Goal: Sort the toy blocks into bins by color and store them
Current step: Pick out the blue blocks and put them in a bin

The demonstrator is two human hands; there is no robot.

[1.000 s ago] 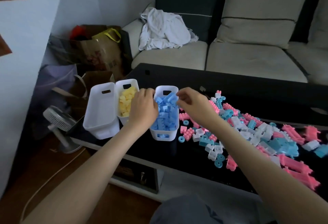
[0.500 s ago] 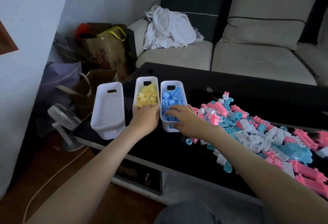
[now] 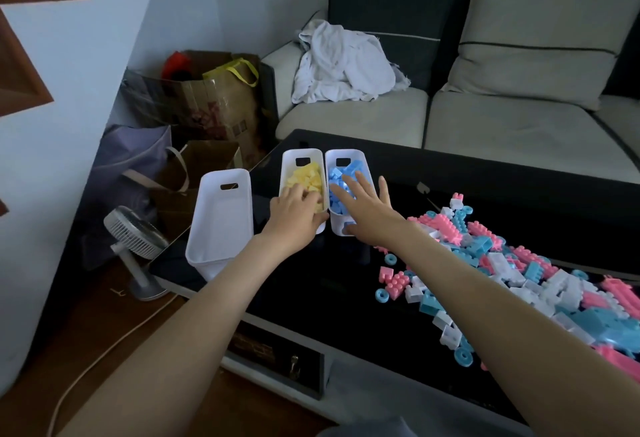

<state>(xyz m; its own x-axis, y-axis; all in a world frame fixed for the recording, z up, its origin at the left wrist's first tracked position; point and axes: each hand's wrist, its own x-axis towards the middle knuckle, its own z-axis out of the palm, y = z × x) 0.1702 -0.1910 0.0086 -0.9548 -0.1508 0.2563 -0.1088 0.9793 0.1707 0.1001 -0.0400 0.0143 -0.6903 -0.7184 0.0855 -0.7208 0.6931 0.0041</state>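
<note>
Blue blocks (image 3: pixel 341 191) fill the right bin (image 3: pixel 367 166) under the spread right hand (image 3: pixel 370 210); the left hand (image 3: pixel 294 217) curls over the yellow-block bin (image 3: pixel 287 166), its grasp hidden.

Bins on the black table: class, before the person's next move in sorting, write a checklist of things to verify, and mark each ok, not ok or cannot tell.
1. Yellow bin holds only yellow blocks: ok.
2. Blue bin holds only blue blocks: ok, as far as visible.
3. A bin is free for another colour: ok, the empty white bin stands apart to the left.
4. Hands free to pick: right hand open, ok; left hand curled on the yellow bin's near end, cannot tell.
5. Sorting finished: not ok, the loose pile still mixes pink, blue and white.
</note>
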